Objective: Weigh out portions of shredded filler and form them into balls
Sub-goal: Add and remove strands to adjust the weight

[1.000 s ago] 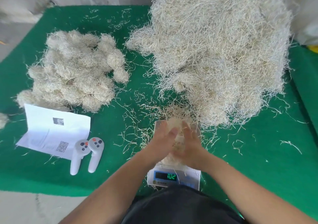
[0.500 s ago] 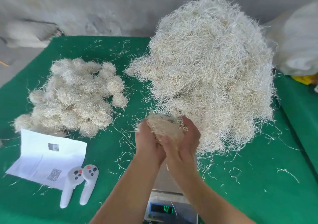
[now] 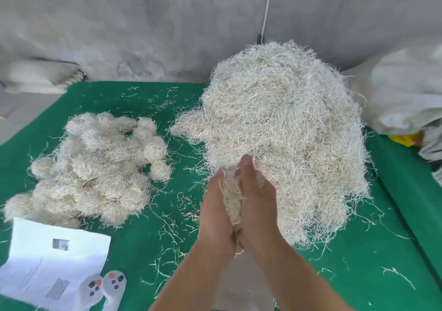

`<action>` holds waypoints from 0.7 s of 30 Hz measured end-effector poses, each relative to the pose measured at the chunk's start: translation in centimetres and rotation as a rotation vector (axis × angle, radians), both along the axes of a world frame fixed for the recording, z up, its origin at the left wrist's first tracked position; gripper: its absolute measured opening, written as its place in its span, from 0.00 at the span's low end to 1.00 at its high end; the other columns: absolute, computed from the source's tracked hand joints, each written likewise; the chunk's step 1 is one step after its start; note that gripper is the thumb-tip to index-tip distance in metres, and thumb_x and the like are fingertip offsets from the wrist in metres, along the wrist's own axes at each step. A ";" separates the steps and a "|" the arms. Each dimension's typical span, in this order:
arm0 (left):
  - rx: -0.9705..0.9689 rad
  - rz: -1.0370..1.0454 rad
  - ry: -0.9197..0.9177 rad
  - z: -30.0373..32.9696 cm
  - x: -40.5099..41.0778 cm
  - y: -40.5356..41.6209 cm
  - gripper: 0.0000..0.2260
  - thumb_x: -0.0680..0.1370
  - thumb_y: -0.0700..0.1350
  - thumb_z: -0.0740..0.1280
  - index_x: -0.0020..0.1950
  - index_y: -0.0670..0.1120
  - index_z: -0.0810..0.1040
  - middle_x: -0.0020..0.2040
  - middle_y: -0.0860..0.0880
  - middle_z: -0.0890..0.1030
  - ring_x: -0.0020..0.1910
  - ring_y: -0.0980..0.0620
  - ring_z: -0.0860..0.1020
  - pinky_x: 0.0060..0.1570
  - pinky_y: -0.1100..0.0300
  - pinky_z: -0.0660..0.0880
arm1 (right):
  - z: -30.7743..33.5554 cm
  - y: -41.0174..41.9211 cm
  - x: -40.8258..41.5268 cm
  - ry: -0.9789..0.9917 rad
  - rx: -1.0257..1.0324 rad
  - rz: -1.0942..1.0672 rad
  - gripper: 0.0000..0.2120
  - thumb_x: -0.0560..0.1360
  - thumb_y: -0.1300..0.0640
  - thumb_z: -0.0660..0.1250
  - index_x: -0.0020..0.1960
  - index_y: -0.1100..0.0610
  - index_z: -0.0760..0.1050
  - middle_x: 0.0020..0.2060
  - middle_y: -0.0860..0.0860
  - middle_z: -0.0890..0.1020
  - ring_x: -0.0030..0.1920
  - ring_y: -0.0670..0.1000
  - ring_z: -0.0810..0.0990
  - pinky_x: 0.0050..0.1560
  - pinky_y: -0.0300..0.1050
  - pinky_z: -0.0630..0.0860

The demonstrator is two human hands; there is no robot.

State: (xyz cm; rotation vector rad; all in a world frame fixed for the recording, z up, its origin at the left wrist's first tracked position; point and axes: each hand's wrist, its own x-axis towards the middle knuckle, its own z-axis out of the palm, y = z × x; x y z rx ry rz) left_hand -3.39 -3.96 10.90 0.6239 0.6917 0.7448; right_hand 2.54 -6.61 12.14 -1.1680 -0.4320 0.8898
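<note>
Both hands, left hand [image 3: 216, 211] and right hand [image 3: 257, 198], grip one filler portion [image 3: 231, 198] pressed between cupped palms, above the green desk [image 3: 358, 258]. Step: balling. Next, likely: roll tight, add to finished balls [image 3: 95, 169]. Loose filler heap [image 3: 282, 129] just behind.

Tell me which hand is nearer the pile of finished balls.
Left. The left hand presses the portion on the side facing the pile of finished balls; the right hand is beyond it, against the loose heap.
</note>
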 end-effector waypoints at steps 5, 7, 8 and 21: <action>0.161 -0.023 0.168 2.4 0.3 0.7 0.14 0.77 0.65 0.67 0.48 0.59 0.87 0.45 0.51 0.87 0.45 0.52 0.86 0.47 0.52 0.82 | 0.2 1.2 -1.0 -0.179 0.120 -0.098 0.19 0.86 0.47 0.60 0.41 0.55 0.78 0.33 0.52 0.80 0.34 0.49 0.81 0.34 0.42 0.77; 0.250 -0.049 0.252 2.7 0.5 0.7 0.15 0.74 0.70 0.67 0.51 0.64 0.85 0.47 0.57 0.87 0.48 0.56 0.86 0.50 0.51 0.79 | -0.5 1.5 -0.4 -0.501 0.135 -0.172 0.10 0.87 0.56 0.56 0.52 0.51 0.75 0.44 0.50 0.79 0.45 0.46 0.77 0.46 0.43 0.74; 0.287 -0.050 0.293 2.8 0.5 0.8 0.15 0.74 0.71 0.67 0.49 0.64 0.85 0.46 0.58 0.87 0.47 0.58 0.85 0.48 0.52 0.77 | -0.9 1.6 0.0 -0.684 0.057 -0.223 0.09 0.85 0.56 0.57 0.59 0.48 0.74 0.53 0.51 0.76 0.55 0.47 0.74 0.55 0.45 0.71; 0.457 0.002 0.298 2.3 2.4 -0.6 0.19 0.80 0.52 0.60 0.71 0.59 0.73 0.41 0.52 0.81 0.36 0.57 0.79 0.28 0.69 0.74 | 2.3 -2.3 -0.6 0.247 -0.152 0.012 0.18 0.83 0.41 0.63 0.52 0.51 0.86 0.49 0.55 0.88 0.50 0.52 0.88 0.54 0.54 0.84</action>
